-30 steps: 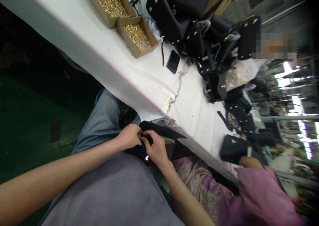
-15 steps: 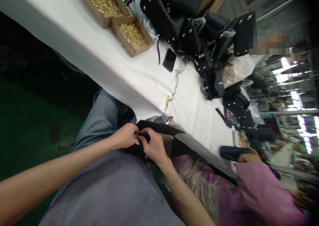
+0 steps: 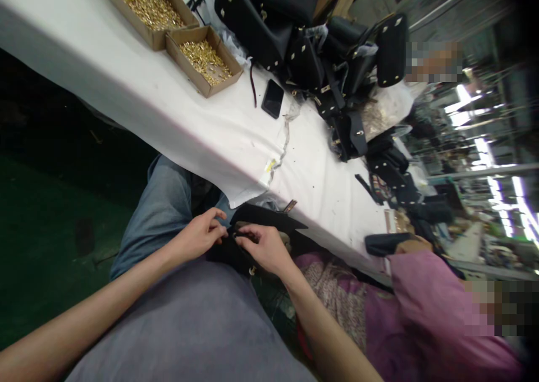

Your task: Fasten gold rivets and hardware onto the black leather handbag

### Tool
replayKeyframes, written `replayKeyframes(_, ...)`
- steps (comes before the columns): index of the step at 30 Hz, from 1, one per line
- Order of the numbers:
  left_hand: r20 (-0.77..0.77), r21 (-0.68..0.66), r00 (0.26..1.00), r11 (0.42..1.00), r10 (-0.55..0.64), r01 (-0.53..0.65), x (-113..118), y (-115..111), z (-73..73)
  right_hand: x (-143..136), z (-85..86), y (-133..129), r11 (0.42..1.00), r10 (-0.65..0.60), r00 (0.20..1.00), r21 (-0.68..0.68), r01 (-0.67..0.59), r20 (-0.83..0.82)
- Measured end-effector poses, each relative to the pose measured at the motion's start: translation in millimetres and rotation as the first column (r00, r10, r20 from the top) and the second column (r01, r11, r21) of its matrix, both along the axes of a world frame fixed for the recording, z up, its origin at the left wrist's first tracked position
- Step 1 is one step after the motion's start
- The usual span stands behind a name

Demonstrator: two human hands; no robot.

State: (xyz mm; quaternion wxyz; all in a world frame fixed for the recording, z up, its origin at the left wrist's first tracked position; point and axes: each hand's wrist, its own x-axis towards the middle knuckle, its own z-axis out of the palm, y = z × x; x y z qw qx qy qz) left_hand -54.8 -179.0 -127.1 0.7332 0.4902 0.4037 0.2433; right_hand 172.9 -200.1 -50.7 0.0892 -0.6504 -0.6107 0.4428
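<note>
A black handbag [image 3: 267, 218] lies across my lap against the table edge, its flap raised and a gold metal clasp plate [image 3: 290, 205] at the flap's end. My right hand [image 3: 266, 248] pinches a black edge of this bag between thumb and fingers. Close by on the left, my left hand [image 3: 202, 235] has its fingers apart, the tips at or very near the same edge; whether they touch it is hard to see. Below my right hand a small gold fitting [image 3: 252, 271] shows on the bag. Much of the bag's body is dark and hidden by my hands.
On the white-covered table [image 3: 197, 126] stand two cardboard boxes, a larger one [image 3: 126, 16] and a smaller one [image 3: 189, 74], with small gold metal parts. A phone [image 3: 273, 98] lies beside them. Black bags [image 3: 256, 33] are piled behind. A co-worker's pink sleeve [image 3: 425, 286] is at right.
My left hand has drawn back slightly to the left and its fingers have spread from the pinch. My right hand keeps its pinch on the bag. The view has shifted a little.
</note>
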Motion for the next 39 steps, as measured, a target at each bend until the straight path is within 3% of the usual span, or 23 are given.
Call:
replayKeyframes(4,-0.024,0.049,1.0,0.999,0.008,-0.007,-1,-16,-8.5,-3,6.1,1,0.967,0.189,0.981,0.168,-0.193,0.04)
replayKeyframes(10,-0.072,0.099,0.996,0.994,0.051,-0.044,-13,-31,-12.4,1,6.9,-2,0.933,0.228,0.971,0.271,-0.237,0.065)
replayKeyframes(13,-0.02,0.059,1.0,0.998,-0.011,0.012,-21,-31,0.0,5,22.4,0,0.936,0.133,0.991,0.331,-0.117,-0.026)
replayKeyframes(17,0.215,-0.004,0.976,1.0,0.031,-0.031,-23,-19,35.3,14,62.8,7,0.93,-0.081,0.982,0.341,0.136,-0.17)
replayKeyframes(20,0.352,0.002,0.93,0.993,0.106,-0.114,-13,-8,60.8,15,91.3,11,0.862,-0.189,0.942,0.413,0.295,-0.278)
replayKeyframes(23,0.344,0.024,0.929,0.988,0.137,-0.155,1,-1,75.7,9,107.7,17,0.771,-0.21,0.905,0.507,0.386,-0.37)
replayKeyframes(26,0.33,-0.019,0.932,0.988,0.153,-0.155,15,4,81.1,4,112.5,24,0.728,-0.203,0.872,0.526,0.439,-0.446)
replayKeyframes(30,0.307,-0.001,0.93,0.977,0.202,-0.212,22,10,80.8,9,108.2,31,0.757,-0.159,0.875,0.513,0.405,-0.457)
replayKeyframes(36,0.227,0.003,0.935,0.96,0.273,-0.281,21,12,69.2,16,101.9,35,0.755,-0.132,0.904,0.55,0.358,-0.407)
replayKeyframes(39,0.217,-0.016,0.929,0.952,0.301,-0.305,22,16,69.7,20,105.9,41,0.799,-0.087,0.918,0.523,0.296,-0.387)
